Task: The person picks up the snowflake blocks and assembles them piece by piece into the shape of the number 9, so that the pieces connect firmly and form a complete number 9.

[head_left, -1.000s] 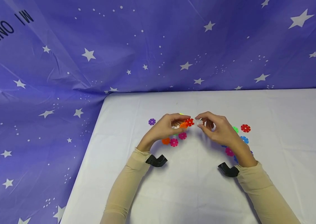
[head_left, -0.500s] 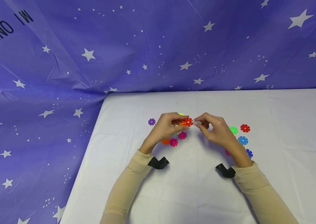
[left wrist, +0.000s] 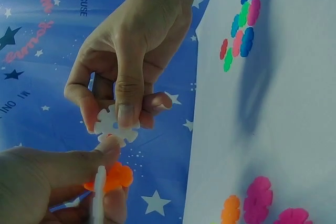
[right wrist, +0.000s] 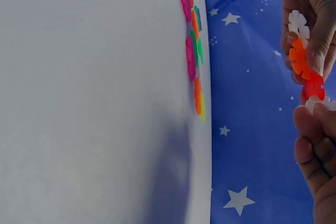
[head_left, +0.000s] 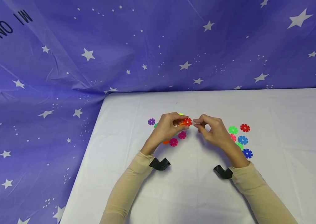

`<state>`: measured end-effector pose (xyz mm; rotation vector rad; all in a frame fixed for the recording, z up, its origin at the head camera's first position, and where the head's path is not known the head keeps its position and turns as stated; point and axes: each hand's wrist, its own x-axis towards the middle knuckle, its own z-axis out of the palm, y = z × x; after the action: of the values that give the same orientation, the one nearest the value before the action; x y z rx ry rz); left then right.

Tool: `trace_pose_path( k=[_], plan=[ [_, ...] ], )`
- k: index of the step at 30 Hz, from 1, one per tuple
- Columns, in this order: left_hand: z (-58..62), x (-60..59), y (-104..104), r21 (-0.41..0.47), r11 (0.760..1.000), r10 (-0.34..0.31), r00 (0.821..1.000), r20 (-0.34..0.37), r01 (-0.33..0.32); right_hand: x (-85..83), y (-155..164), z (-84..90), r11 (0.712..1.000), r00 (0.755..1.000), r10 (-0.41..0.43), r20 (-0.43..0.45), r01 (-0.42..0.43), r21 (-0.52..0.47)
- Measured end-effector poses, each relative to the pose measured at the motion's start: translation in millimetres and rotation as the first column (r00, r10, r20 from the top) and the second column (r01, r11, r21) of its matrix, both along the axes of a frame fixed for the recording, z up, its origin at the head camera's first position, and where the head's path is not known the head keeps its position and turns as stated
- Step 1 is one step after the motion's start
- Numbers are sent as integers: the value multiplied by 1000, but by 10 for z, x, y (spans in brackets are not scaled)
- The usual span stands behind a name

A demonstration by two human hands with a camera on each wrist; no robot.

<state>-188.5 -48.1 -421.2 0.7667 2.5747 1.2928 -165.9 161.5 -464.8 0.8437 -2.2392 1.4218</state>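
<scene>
My left hand pinches a short chain of slotted plastic snowflake discs above the table. In the right wrist view the chain runs from a white disc through an orange disc to a red disc. Thumb and index finger of my right hand pinch another white disc, whose edge meets the red disc's rim. From the head camera this second white disc is nearly edge-on and mostly covered by fingertips.
Loose discs lie on the white table in two groups. Near my left forearm are a purple disc, a magenta disc and others; by my right wrist, a red disc, a blue disc and several more. A starry purple cloth hangs behind.
My right hand has shifted slightly left, and its white disc has turned from face-on to nearly edge-on against the red disc. More of the right-hand group of discs now shows.
</scene>
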Motion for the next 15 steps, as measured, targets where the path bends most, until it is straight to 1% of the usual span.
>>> trace_pose_path(
  k=[5, 7, 10, 13, 15],
  plan=[
    [-31, -1, -15, -45, 999, -13, 1000, -13, 12, -10, -29, -70, 1000, 1000, -2, -5, 2, 6],
    [-38, -22, -37, -48, 999, -22, 1000, 8, 23, -22, -25, -102, 1000, 1000, 3, 1, -3, -13],
    [-25, -86, -110, -34, 998, -42, 997, 67, 44, -41, -16, -136, 999, 999, 23, 22, -22, -47],
    [-14, -182, -242, 1, 999, -37, 993, 110, 38, -53, -9, -153, 997, 995, 46, 85, -40, -60],
    [-9, -238, -345, 30, 999, -21, 991, 134, 17, -55, -17, -163, 997, 984, 68, 165, -63, -37]
  ],
)
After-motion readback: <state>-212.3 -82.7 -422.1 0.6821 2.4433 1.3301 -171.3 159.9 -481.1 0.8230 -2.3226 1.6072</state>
